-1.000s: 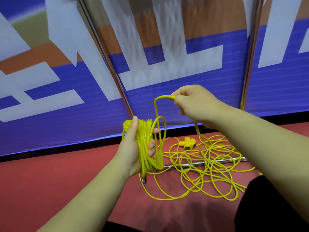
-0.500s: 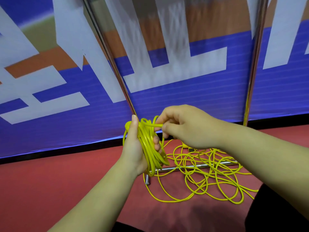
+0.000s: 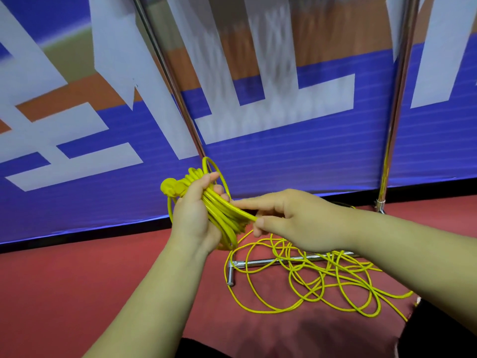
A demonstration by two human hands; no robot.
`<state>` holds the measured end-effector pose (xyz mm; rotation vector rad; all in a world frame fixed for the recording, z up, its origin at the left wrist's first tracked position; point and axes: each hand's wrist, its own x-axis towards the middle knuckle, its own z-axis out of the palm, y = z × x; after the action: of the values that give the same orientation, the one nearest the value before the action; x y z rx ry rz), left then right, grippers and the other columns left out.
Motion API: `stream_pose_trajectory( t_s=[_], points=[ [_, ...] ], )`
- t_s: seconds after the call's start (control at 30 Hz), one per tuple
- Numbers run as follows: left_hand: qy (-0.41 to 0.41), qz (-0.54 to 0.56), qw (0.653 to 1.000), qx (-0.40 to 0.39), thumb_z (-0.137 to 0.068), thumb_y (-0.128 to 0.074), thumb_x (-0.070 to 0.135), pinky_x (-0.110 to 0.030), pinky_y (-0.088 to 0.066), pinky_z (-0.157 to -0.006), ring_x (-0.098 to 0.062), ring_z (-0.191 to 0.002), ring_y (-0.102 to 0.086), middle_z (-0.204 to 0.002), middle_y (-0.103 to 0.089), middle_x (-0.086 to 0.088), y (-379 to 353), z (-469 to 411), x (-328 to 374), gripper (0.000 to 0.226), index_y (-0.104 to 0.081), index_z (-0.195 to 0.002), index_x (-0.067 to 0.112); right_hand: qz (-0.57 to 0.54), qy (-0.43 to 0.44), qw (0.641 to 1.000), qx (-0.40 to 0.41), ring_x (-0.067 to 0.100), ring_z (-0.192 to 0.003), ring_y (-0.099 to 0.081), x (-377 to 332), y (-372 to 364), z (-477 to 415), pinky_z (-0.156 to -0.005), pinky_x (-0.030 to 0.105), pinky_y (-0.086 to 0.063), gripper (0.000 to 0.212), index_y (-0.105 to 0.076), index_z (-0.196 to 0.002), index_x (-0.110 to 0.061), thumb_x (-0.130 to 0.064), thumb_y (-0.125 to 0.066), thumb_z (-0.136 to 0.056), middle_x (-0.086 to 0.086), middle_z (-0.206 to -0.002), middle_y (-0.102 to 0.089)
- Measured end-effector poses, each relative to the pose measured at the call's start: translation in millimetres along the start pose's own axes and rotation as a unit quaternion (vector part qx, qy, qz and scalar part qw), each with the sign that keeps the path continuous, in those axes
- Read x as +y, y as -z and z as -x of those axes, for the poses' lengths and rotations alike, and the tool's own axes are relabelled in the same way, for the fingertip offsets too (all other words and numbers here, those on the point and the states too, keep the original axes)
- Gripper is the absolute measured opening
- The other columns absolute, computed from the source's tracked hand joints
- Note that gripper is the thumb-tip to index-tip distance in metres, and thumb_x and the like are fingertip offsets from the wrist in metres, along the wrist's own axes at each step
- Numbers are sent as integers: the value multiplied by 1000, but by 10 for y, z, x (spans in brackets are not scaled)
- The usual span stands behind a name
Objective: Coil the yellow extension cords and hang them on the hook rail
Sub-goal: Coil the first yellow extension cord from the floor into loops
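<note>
Compared with one second earlier, the right hand (image 3: 291, 220) has come down from its raised position above the bundle, where it lifted a tall loop, and now lies low and to the right of the coil (image 3: 224, 218), level with the left palm. Half a second ago it was laying that loop against the top of the bundle. The coil has also changed attitude: it stood nearly upright before and now leans, its upper end tipped away from the camera and its lower end towards the wrist. The left hand (image 3: 193, 218) grips the coil across its middle, thumb laid over the upper strands and fingers curled round from behind, with the forearm rising from the lower left. A yellow plug (image 3: 171, 188) projects at the coil's upper left, just beside the base of the thumb, and one single turn stands clear above the thumb. The right hand pinches a strand of the yellow extension cord (image 3: 247, 215) between thumb and forefinger where it leaves the coil. Its forefinger is stretched out towards the left fingers, the remaining fingers are loosely curled, and the forearm enters from the right edge. The uncoiled remainder lies in loose loops (image 3: 322, 280) on the red floor (image 3: 77, 293) below the right wrist, draped over a metal bar (image 3: 271, 260) that rests flat on the floor. Behind stand two upright poles (image 3: 397, 99) before a blue and white banner (image 3: 284, 164).
</note>
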<state>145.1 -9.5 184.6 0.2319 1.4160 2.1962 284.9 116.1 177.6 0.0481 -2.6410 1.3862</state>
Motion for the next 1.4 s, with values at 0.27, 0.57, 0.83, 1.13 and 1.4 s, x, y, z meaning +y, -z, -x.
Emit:
stream_pose_trajectory(
  t_s=[0.27, 0.57, 0.83, 1.13, 1.4],
  points=[
    [-22, 70, 997, 4, -100, -51, 24, -22, -54, -56, -13, -59, -68, -66, -65, 3, 32, -7, 223, 20, -67, -97, 12, -48, -78, 995, -30, 27, -71, -60, 391, -86, -25, -71, 39, -52, 17, -48, -116, -22, -29, -53, -101, -6, -95, -75],
    [-2, 157, 987, -46, -95, -55, 28, -21, -47, -54, -4, -51, -52, -60, -48, 12, 356, -57, 417, 16, -65, -99, 16, 121, -300, 946, -28, 11, -56, -51, 912, -8, 50, -55, 21, -40, 61, -55, -79, -18, -79, -50, -77, -3, -62, -55],
    [0, 4, 996, -85, -80, -67, 24, -22, -39, -44, -8, -40, -39, -52, -37, 5, 342, 54, 230, 28, -68, -106, 12, -80, -235, 935, 251, 24, -58, -36, 628, 208, -212, -60, 38, -34, 31, -49, -77, -15, -41, -62, -86, 13, -65, -38],
    [24, -137, 981, -138, -79, -68, 26, -26, -39, -47, -15, -39, -40, -53, -41, -3, 143, 203, -56, 27, -71, -101, 11, -119, -32, 978, 171, 11, -60, -51, 67, 262, -94, -64, 35, -46, 6, -73, -92, -20, -22, -67, -93, -8, -65, -59],
    [66, -119, 967, -214, -84, -65, 23, -26, -41, -43, -12, -35, -39, -48, -38, -1, 39, 230, -74, 16, -68, -88, 7, -188, -3, 965, 185, 8, -63, -55, 56, 369, -18, -64, 22, -49, 7, -73, -96, -15, -17, -71, -90, -6, -66, -64]
  ],
)
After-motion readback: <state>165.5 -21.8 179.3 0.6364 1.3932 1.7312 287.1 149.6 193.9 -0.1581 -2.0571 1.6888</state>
